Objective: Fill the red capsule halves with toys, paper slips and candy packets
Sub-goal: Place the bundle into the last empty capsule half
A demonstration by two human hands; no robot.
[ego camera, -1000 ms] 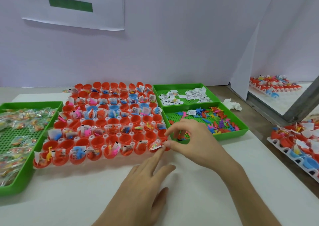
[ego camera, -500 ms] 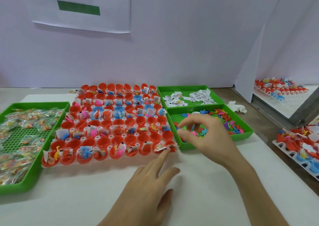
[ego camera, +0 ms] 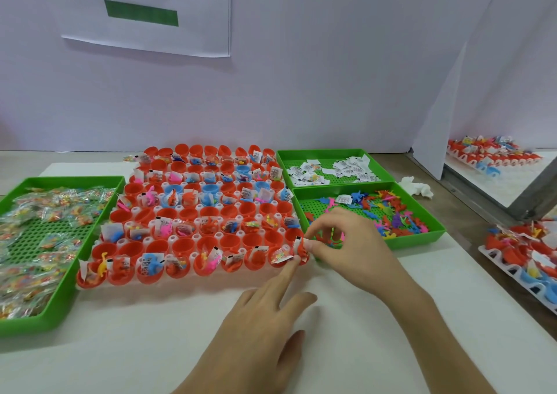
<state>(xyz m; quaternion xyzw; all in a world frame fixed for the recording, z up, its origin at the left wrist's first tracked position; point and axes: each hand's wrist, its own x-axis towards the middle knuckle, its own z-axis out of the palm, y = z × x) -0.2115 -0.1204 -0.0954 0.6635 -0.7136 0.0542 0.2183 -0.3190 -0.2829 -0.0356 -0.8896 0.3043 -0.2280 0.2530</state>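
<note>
**As a slip is being pinched, a corner capsule is being touched**

While the paper slip (ego camera: 299,242) is being pinched between thumb and forefinger of the right hand (ego camera: 346,243), it is being held at the mouth of the red capsule half (ego camera: 302,258) at the near right corner of the white rack (ego camera: 196,237). That half is being touched by the straight forefinger of the left hand (ego camera: 265,333), whose other fingers are being held loosely spread above the white table (ego camera: 135,354).

Candy packets (ego camera: 45,213) are being kept in the left green tray (ego camera: 75,179), loose paper slips (ego camera: 355,167) in the far right tray (ego camera: 316,151), and toys (ego camera: 391,213) in the near right tray (ego camera: 419,238). Many of the other red capsule halves (ego camera: 129,249) are being shown partly filled.

Two large black characters, cut off at the top, are being displayed on the wall sign (ego camera: 196,32) above a green bar (ego camera: 141,13). Print on the slips is too small to be read.
</note>
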